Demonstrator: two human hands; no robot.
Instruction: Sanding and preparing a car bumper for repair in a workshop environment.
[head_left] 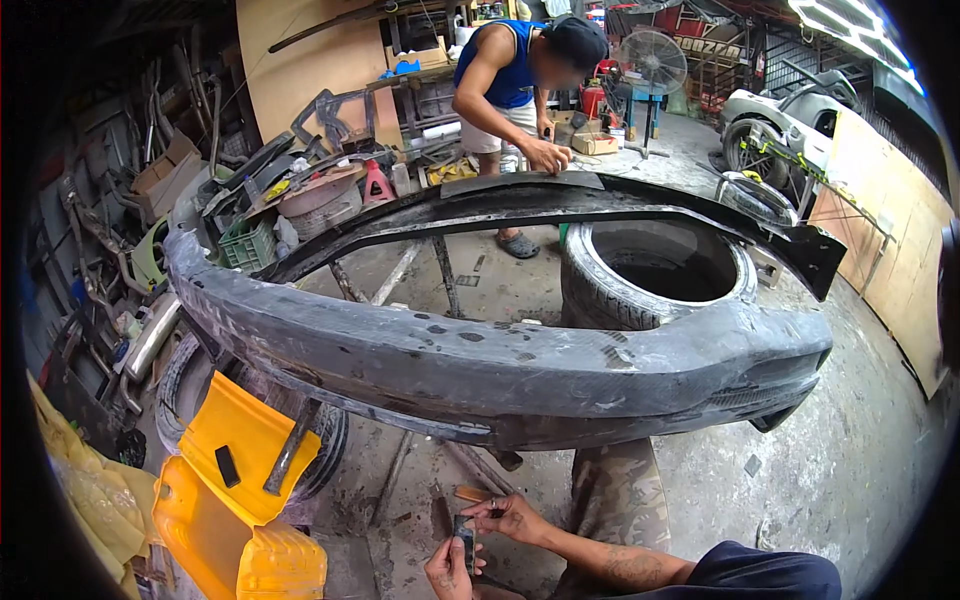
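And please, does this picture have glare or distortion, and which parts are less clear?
Head view: the hexagonal lights at upper right glare white; head view: the corners are black, and the lens seems to bend the plywood panel; head view: the dark piece in the left fingers is too small to make out clearly.

Car body workshop. Long grey bumper [450, 350], scuffed and patchy, fills the middle; curved black body panel [470, 205] behind it. Large tyre [590, 275] lies flat between. White car [798, 148] back right. Metal pipes and silver muffler [155, 338] along left side. Concrete floor [800, 470] dusty, pedestal fan [653, 62], hexagonal lights [862, 32] overhead.
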